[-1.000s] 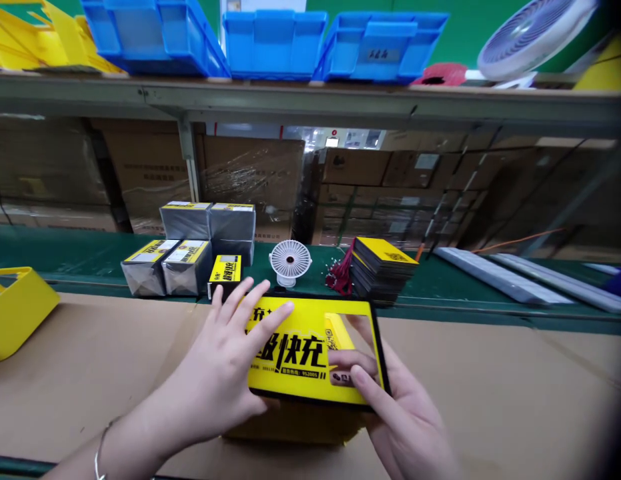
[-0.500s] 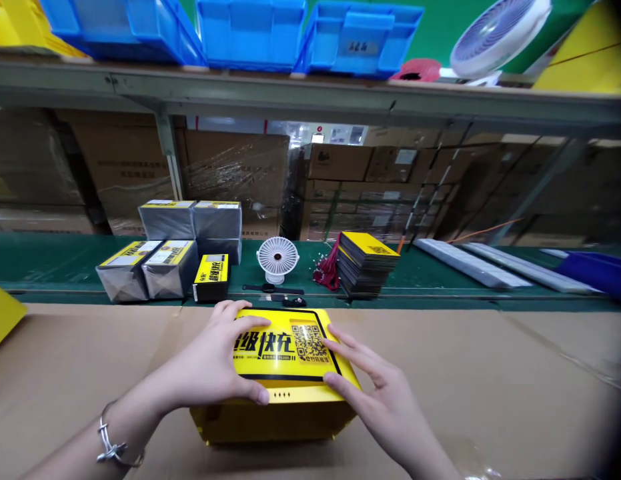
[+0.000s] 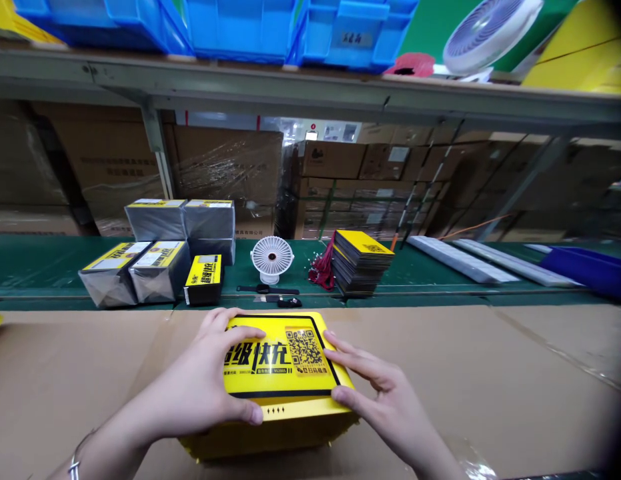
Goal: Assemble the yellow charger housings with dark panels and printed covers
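Observation:
A yellow box-shaped casing (image 3: 270,437) sits on the cardboard-covered bench in front of me. Its upper face carries a black-framed yellow panel (image 3: 263,385) with large black characters and a QR code at the right. My left hand (image 3: 210,373) grips the left side, its thumb on the front edge by a row of small diamond-shaped holes and its fingers over the far edge and the panel. From the right, my right hand (image 3: 377,390) holds the casing's corner, thumb near the panel's front corner and fingertips along the right edge. Its underside is hidden.
Beyond the bench, a green surface (image 3: 290,295) bears grey-wrapped boxes (image 3: 160,273), a small yellow-black box (image 3: 204,280), a white fan (image 3: 271,259), a smartwatch (image 3: 264,289), a stack of yellow-topped cards (image 3: 361,267) and a blue tray (image 3: 590,270). Overhead, blue bins (image 3: 355,33) stand on a shelf.
The view has shifted slightly, so the background sits further left. The casing and both hands appear a little lower in the picture. Both hands keep their hold on it.

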### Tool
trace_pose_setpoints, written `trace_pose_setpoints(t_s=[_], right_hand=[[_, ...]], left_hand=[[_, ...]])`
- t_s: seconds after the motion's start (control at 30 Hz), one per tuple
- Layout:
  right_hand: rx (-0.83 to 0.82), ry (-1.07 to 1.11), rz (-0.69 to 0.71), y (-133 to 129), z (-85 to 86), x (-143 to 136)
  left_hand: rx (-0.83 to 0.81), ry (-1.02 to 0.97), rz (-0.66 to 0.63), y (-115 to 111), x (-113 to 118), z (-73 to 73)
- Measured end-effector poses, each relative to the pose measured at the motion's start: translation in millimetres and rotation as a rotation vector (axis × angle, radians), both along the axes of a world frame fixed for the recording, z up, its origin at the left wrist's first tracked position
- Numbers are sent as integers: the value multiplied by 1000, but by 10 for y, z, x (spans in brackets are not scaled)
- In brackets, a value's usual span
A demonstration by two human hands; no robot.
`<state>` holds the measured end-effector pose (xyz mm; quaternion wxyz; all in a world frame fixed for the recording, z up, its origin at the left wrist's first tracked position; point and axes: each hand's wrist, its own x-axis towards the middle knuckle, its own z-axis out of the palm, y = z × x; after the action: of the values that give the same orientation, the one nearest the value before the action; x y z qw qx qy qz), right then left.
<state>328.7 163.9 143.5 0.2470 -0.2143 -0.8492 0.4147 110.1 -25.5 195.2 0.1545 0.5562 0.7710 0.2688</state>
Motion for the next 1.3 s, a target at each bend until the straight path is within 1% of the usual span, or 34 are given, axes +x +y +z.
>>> trace_pose_setpoints(t_s=[0.1, 0.2, 0.27, 0.33, 0.4, 0.5, 0.6, 0.63, 0.67, 0.7, 0.77, 0.83, 0.87, 0.9, 0.93, 0.97, 1.0, 1.07, 1.1, 1.13, 1.17, 1.23, 1.3], right_hand=[[-33, 2, 14, 21, -5, -2], [-62, -19, 7, 3, 30, 1], [-57, -50, -3, -15, 72, 9], [-48, -84, 19, -14, 113, 21], [-62, -101, 61, 24, 142, 30], [-101, -117, 158, 160, 164, 1], [-135, -116, 310, 339, 182, -134], [-136, -111, 331, 389, 191, -209], [-120, -106, 316, 425, 201, -297], [-86, -106, 264, 444, 214, -396], [51, -131, 91, 410, 247, -610], [251, -197, -82, 269, 292, -810], [355, -243, -141, 164, 319, -891], [451, -287, -155, 43, 348, -953], [528, -322, -111, -82, 379, -993], [577, -343, -19, -201, 411, -1009], [601, -350, 106, -301, 442, -1001], [584, -360, 341, -409, 497, -921], [558, -375, 400, -411, 516, -858], [532, -394, 415, -383, 529, -787], [510, -414, 403, -335, 533, -713], [479, -441, 327, -225, 518, -587], [466, -455, 226, -175, 485, -525]], left_hand=[[-35, 45, -9, 34, 1, 27], [-86, 96, -36, 61, -2, 37], [-104, 151, -89, 54, -13, 17], [-110, 202, -126, 12, -44, -28], [-117, 203, -120, -74, -105, -91], [-132, 118, -70, -257, -234, -189], [-121, 62, -30, -400, -330, -251], [-112, 67, -16, -419, -342, -259], [-105, 80, -3, -419, -340, -260], [-100, 101, 13, -401, -327, -255], [-98, 141, 43, -314, -267, -232], [-93, 189, 48, -178, -173, -197], [-85, 219, 32, -102, -118, -178], [-72, 249, 3, -28, -65, -160], [-55, 274, -34, 38, -16, -143], [-38, 288, -74, 89, 23, -127], [-24, 289, -111, 120, 47, -113], [-16, 266, -169, 104, 40, -97], [-20, 252, -180, 56, 9, -96], [-33, 238, -178, -13, -36, -101], [-48, 222, -163, -95, -89, -111], [-81, 189, -104, -261, -188, -142], [-118, 175, -49, -361, -232, -177]])
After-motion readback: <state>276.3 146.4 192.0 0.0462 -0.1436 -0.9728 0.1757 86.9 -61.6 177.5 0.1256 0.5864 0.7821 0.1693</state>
